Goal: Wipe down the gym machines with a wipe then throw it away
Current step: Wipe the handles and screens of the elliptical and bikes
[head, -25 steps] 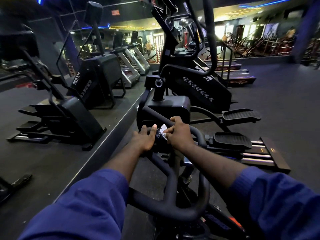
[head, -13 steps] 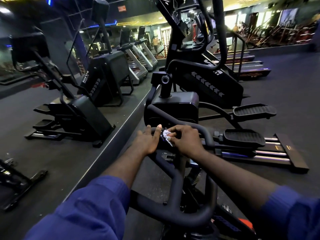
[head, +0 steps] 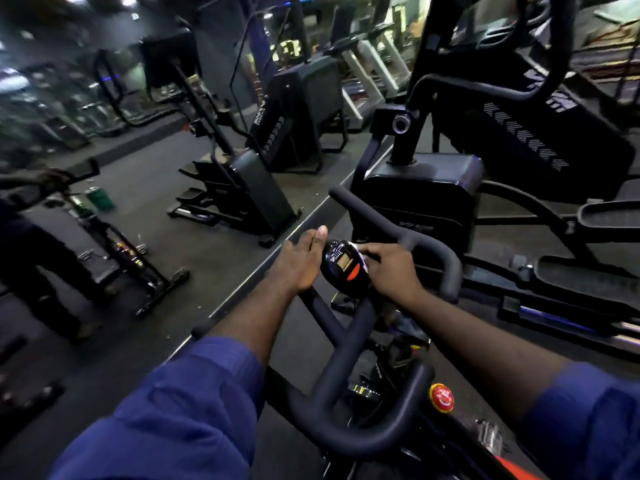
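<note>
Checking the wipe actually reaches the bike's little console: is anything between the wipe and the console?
Nothing visible is in the way. The right hand holds the white wipe directly against the right edge of the console. The left hand rests on its left side, clear of the wipe.

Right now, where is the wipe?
Head view, centre: the wipe sits under the right hand, against the right side of the console on the handlebar; the left hand touches its left side.
</note>
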`<act>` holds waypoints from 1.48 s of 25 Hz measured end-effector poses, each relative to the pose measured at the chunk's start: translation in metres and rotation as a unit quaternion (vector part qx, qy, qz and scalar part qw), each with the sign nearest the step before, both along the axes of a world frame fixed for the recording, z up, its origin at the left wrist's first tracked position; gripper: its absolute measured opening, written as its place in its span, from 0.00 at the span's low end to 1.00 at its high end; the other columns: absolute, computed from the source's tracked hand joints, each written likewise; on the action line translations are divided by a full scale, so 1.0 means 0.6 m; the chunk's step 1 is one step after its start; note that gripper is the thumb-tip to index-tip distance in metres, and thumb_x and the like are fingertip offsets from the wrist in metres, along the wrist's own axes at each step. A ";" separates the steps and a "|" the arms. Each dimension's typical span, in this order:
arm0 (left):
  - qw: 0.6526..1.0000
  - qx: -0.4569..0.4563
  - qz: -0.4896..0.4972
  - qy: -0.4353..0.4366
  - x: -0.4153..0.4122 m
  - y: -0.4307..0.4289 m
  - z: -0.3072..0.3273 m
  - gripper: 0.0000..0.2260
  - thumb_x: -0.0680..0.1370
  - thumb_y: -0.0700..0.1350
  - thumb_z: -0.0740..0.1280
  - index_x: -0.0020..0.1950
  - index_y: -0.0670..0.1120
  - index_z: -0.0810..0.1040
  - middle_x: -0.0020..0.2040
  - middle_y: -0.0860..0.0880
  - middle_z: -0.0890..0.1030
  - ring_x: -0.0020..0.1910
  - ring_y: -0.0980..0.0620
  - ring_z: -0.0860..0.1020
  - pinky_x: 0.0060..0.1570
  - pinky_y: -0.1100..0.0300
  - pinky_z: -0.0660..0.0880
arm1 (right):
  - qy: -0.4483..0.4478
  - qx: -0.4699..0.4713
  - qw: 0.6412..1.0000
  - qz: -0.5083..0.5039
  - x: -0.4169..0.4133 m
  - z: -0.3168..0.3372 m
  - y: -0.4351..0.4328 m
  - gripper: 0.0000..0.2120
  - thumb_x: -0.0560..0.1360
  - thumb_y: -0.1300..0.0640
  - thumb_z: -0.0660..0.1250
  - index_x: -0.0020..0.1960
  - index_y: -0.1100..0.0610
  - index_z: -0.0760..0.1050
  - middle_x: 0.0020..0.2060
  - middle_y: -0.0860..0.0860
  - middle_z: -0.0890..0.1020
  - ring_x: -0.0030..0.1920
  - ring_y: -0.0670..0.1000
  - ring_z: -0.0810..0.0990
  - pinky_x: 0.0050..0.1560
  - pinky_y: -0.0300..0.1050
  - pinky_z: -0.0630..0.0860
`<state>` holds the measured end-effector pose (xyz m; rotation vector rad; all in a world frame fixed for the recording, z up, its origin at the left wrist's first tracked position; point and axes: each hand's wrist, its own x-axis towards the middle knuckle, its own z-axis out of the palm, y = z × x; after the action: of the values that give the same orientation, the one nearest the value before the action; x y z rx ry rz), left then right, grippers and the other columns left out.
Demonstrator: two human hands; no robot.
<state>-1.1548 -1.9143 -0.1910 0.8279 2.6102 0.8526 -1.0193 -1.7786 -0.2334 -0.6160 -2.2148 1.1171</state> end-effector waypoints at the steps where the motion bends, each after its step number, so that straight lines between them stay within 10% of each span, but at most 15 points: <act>1: 1.000 0.005 0.020 -0.002 0.011 0.004 0.004 0.30 0.82 0.73 0.44 0.81 0.64 0.62 0.77 0.38 0.66 0.78 0.38 0.65 0.81 0.46 0.57 | -0.035 -0.009 0.999 0.013 0.008 -0.017 0.011 0.13 0.80 0.61 0.69 0.60 0.49 0.86 0.55 0.46 0.87 0.58 0.43 0.83 0.55 0.33 0.73; 10: 0.977 0.091 0.184 -0.051 0.109 -0.023 -0.051 0.32 0.75 0.79 0.40 0.79 0.77 0.49 0.87 0.49 0.52 0.85 0.44 0.50 0.81 0.45 0.43 | -0.026 -0.063 0.997 0.047 0.058 -0.034 0.012 0.14 0.77 0.57 0.74 0.63 0.54 0.84 0.57 0.50 0.87 0.57 0.47 0.84 0.53 0.26 0.66; 15: 0.894 0.289 0.226 -0.258 0.224 -0.046 -0.046 0.28 0.85 0.69 0.51 0.77 0.57 0.73 0.71 0.54 0.79 0.69 0.54 0.76 0.69 0.53 0.72 | -0.030 -0.241 0.968 0.059 0.089 -0.010 0.003 0.11 0.68 0.52 0.84 0.46 0.52 0.86 0.40 0.47 0.88 0.37 0.41 0.84 0.36 0.30 0.77; 18: 0.866 0.328 0.235 -0.293 0.272 -0.114 -0.025 0.28 0.85 0.65 0.54 0.71 0.47 0.79 0.65 0.48 0.80 0.63 0.51 0.78 0.68 0.54 0.73 | -0.044 -0.297 0.942 0.151 0.125 -0.006 -0.038 0.10 0.69 0.56 0.83 0.47 0.55 0.86 0.38 0.49 0.88 0.38 0.43 0.85 0.43 0.39 0.82; 28: 0.826 0.370 0.399 -0.150 0.636 -0.562 -0.021 0.05 0.80 0.39 0.74 0.55 0.43 0.82 0.46 0.47 0.86 0.40 0.55 0.83 0.39 0.61 0.80 | -0.139 -0.376 0.763 0.506 0.319 0.021 -0.497 0.12 0.75 0.72 0.73 0.57 0.64 0.80 0.43 0.59 0.87 0.40 0.51 0.85 0.43 0.41 0.83; 33: 0.730 0.417 0.537 -0.076 0.972 -0.801 -0.090 0.04 0.76 0.39 0.77 0.50 0.43 0.85 0.45 0.45 0.87 0.44 0.49 0.83 0.47 0.55 0.80 | -0.190 -0.364 0.688 0.598 0.574 -0.025 -0.776 0.05 0.77 0.69 0.71 0.53 0.66 0.80 0.43 0.59 0.85 0.41 0.52 0.83 0.42 0.41 0.83; 37: 0.625 0.470 0.622 -0.032 1.247 -0.950 -0.116 0.04 0.79 0.38 0.75 0.50 0.38 0.82 0.45 0.40 0.85 0.41 0.48 0.81 0.42 0.57 0.78 | -0.279 -0.348 0.541 0.713 0.820 -0.040 -0.980 0.10 0.80 0.58 0.71 0.57 0.65 0.81 0.40 0.53 0.85 0.41 0.50 0.82 0.42 0.42 0.80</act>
<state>-0.4066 -2.4845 -0.2608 -1.1886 2.1718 2.5449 -0.5270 -2.3664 -0.2576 1.1429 -2.5156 3.0082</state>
